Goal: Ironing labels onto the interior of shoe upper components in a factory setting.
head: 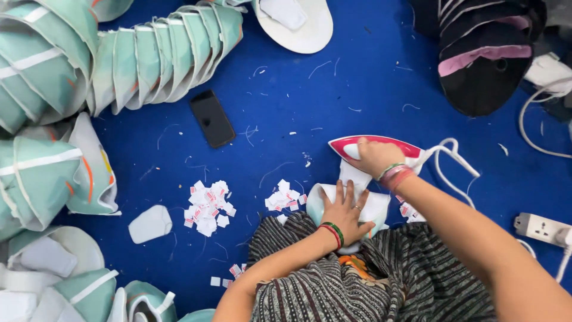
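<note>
This looks like a small garment workshop where caps are made, with the work done on a blue felt-covered floor or low table (357,89) strewn with thread ends. Long nested stacks of mint-green cap pieces (161,53) fill the ten and eleven o'clock side, more pile up at seven o'clock, and dark caps with pink lining (482,59) sit at two o'clock. Heaps of small white and red labels (207,207) lie near the centre, a red and white electric iron (372,149) is out at three o'clock, and a white power strip (541,228) lies at four o'clock.
</note>
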